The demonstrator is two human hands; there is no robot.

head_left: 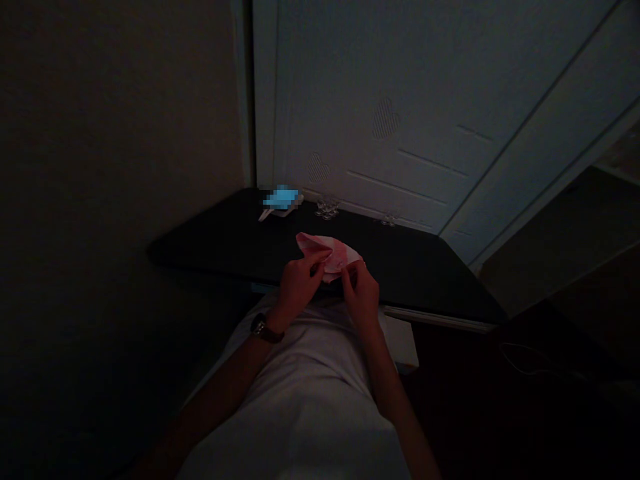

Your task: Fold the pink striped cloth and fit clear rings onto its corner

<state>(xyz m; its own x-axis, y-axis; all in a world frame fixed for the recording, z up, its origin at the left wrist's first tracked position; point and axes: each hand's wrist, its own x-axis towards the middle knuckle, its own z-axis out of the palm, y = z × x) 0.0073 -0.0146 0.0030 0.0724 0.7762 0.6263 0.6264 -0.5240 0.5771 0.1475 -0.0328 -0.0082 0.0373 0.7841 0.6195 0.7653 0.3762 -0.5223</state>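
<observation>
A small pink and white piece, thin and folded like paper or cloth (336, 252), is held up between my two hands over the near edge of a dark table. My left hand (300, 283), with a watch (265, 329) on its wrist, pinches its left part, thumb and finger at a fold. At the lower right edge of the piece, my right hand (363, 290) grips with thumb and fingertips. The dim light hides the finer detail of the fingers and of the piece's underside.
On the dark tabletop (225, 243) stand a blurred-out lit blue screen (281, 197) and clear glass-like pieces (327, 208), with another clear piece (389, 218) farther right. A pale panel with hearts (360, 80) rises behind. A white box (401, 343) sits below the table's front edge.
</observation>
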